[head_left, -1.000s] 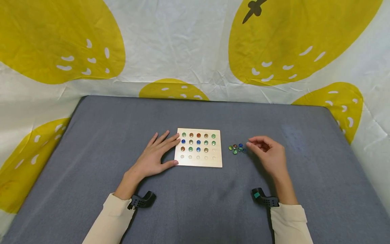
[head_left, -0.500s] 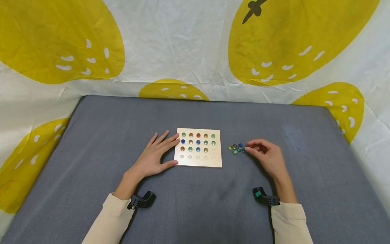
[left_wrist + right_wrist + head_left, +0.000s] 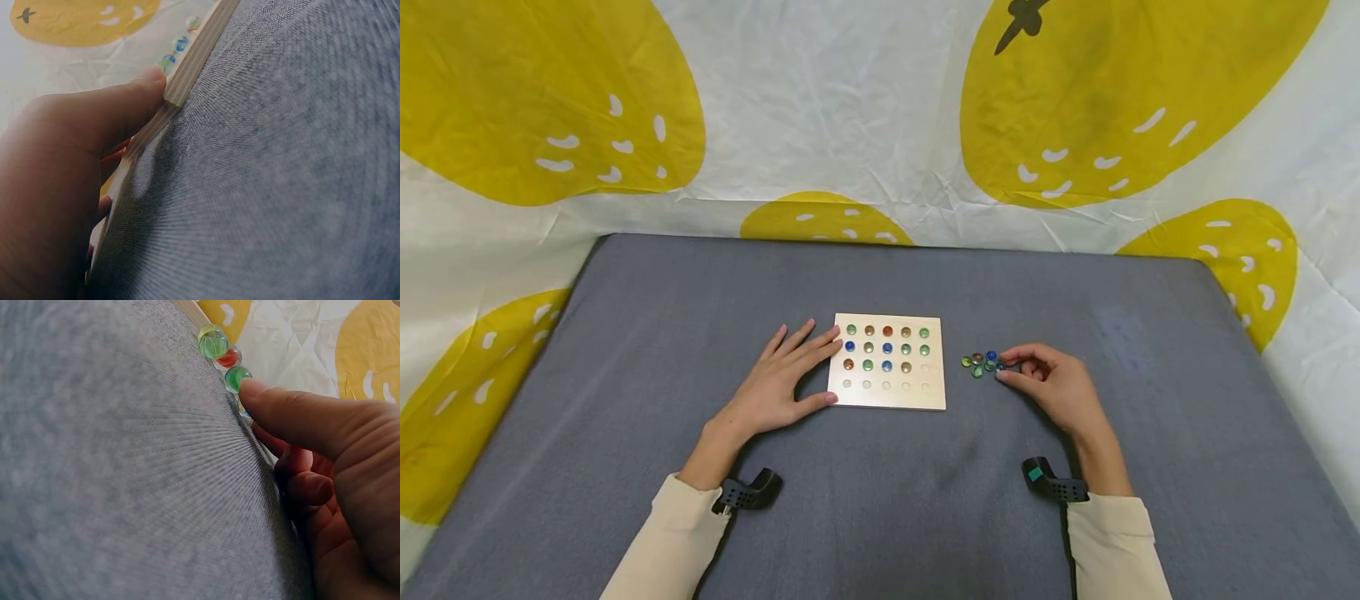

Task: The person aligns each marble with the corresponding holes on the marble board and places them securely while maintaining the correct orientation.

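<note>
A pale wooden board (image 3: 880, 402) with rows of round hollows lies flat on the table. Glass marbles fill its upper two rows and most of the third; the front row's hollows hold none. My left hand (image 3: 778, 383) rests at the board's left edge, fingers spread, with the thumb (image 3: 147, 87) against the near corner. To the right of the board sits a small cluster of marbles, among them a green marble (image 3: 977, 372) and a red one (image 3: 229, 357). My right hand (image 3: 1056, 387) pinches a blue marble (image 3: 1000, 366) at the cluster's right side, largely hidden by thumb and forefinger.
Grey cloth (image 3: 880, 508) covers the table. Behind and beside it hangs a white curtain (image 3: 835, 92) with yellow fruit shapes. Black camera mounts sit on both wrists, the left mount (image 3: 752, 490) and the right mount (image 3: 1052, 482).
My right hand has moved slightly left to the marble cluster, its thumb and forefinger coming around the rightmost blue marble. The left hand and board have stayed in place.
</note>
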`<state>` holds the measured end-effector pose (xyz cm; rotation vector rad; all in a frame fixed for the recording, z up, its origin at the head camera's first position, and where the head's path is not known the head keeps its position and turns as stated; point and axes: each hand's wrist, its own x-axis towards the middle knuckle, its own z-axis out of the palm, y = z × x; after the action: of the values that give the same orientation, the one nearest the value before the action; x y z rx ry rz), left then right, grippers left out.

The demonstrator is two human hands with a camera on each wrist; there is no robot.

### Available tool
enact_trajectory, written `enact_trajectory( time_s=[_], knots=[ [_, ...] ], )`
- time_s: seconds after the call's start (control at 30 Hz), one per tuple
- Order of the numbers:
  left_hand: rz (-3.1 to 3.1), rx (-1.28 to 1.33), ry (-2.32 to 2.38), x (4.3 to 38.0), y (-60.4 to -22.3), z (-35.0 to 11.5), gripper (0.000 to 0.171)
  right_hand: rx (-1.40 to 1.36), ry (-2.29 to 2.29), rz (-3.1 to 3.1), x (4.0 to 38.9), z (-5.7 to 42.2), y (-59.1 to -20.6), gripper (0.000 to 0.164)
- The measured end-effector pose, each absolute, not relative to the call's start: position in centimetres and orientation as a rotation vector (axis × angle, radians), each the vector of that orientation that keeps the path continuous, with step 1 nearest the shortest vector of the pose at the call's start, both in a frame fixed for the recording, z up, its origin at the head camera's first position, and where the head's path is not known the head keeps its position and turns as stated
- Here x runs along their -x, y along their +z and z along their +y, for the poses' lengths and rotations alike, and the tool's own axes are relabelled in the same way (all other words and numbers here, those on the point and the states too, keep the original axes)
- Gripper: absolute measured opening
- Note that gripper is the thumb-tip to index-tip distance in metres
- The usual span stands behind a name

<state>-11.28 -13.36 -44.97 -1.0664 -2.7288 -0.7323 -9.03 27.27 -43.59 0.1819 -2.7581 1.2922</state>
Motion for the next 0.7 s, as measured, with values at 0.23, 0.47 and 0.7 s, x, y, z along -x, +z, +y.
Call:
enact_trajectory(
  time_s=[0.23, 0.47, 0.7],
  knots=[
    [-2.713, 1.069, -0.739, 11.20, -45.01, -13.47, 0.071, -0.199, 1.287, -2.761, 8.96, 27.14, -43.77, 0.021],
    [-2.714, 1.070, -0.725, 11.18, -45.17, -13.53, 0.071, -0.221, 1.256, -2.755, 8.94, 27.05, -43.79, 0.020],
    [-2.714, 1.065, -0.727, 11.14, -45.12, -13.61, 0.071, -0.211, 1.255, -2.759, 9.03, 27.03, -43.80, 0.019]
  ],
)
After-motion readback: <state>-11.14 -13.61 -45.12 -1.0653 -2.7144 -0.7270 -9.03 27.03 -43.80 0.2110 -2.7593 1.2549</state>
